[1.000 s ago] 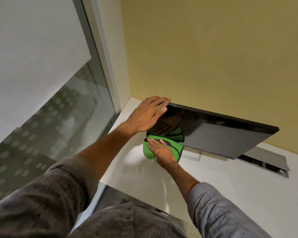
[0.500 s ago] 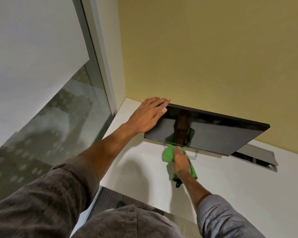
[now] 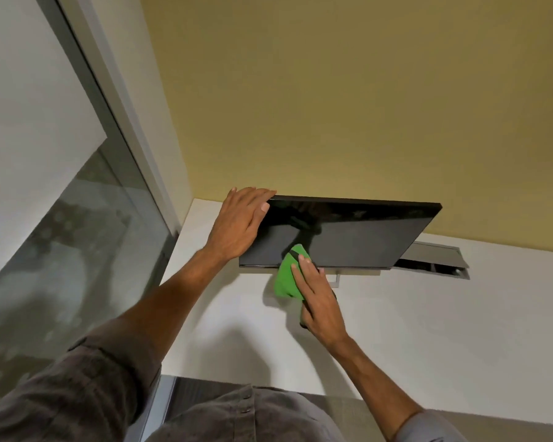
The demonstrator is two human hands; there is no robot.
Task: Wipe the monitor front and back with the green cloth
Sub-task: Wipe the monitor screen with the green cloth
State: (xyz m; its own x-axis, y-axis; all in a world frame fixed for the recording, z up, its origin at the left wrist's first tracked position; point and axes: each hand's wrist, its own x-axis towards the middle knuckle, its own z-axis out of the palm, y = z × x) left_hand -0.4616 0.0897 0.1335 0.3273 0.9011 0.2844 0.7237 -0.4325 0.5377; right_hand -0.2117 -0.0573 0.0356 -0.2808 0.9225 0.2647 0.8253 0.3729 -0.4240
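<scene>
Your left hand (image 3: pixel 240 224) lies over the upper left corner of the monitor (image 3: pixel 364 237), fingers straight and close together across its top edge, thumb against the front. It looks like a brace, so that the thin panel does not rock on its stand (image 3: pixel 336 280) while you rub. The monitor stands toward the back left corner of the tabletop (image 3: pixel 428 330), close to the yellow wall (image 3: pixel 332 90), with its screen tipped toward you.

Your right hand (image 3: pixel 320 301) is flat, fingers extended and pressed together on the green cloth (image 3: pixel 284 279). The cloth's upper tip rests on the glass at the screen's lower edge, left of centre, and the rest hangs below the bezel under your palm. A flat hand spreads the pressure and keeps more of the cloth against the glass.

You are on the front, low on the screen; the back, facing the wall, looks not yet reachable as the monitor stands. To reach it you will likely need to turn the monitor or bring the cloth over the top, minding the open cable hatch (image 3: pixel 434 260) at the back edge.
</scene>
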